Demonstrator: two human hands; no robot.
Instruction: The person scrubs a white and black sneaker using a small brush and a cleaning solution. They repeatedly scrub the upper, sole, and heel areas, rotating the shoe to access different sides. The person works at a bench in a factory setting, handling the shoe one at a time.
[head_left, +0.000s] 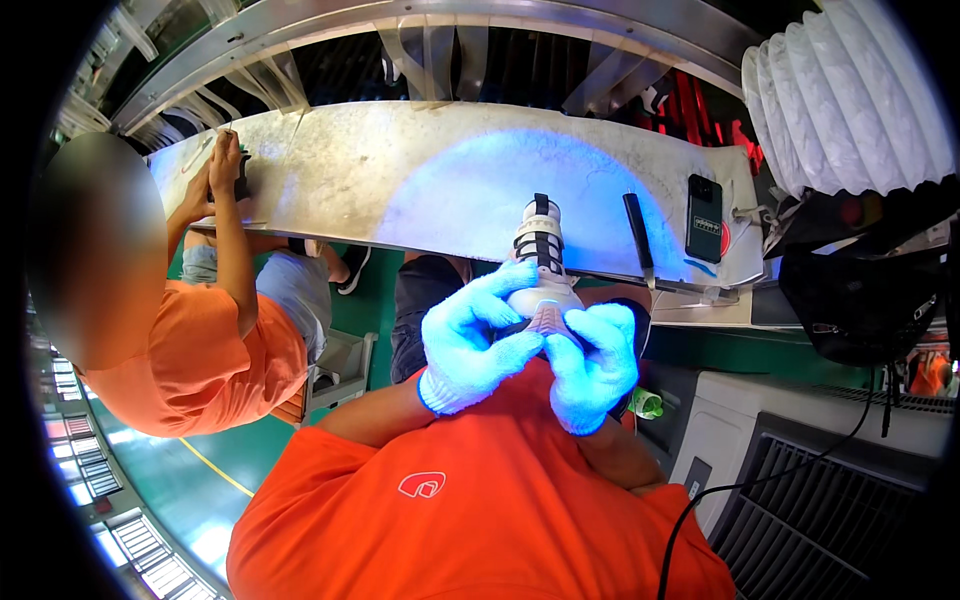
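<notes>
A pale sneaker point(541, 246) with black straps and a dark pull loop is held over the near edge of the bench, under blue light. Its looped end points away from me, and a ridged brownish part shows at the end nearest me. In a white knit glove, my left hand point(478, 338) grips the shoe's left side, with the thumb by the ridged part. My gloved right hand point(594, 366) is closed on the right side of that same end, fingertips pressed to it. The fingers partly cover the shoe's lower portion.
The metal bench point(340, 180) curves across the front. On it lie a slim black tool point(637, 232) and a dark phone point(704, 218). A white ribbed duct point(845, 100) hangs at right above a black bag point(860, 300). A co-worker point(200, 340) sits at left.
</notes>
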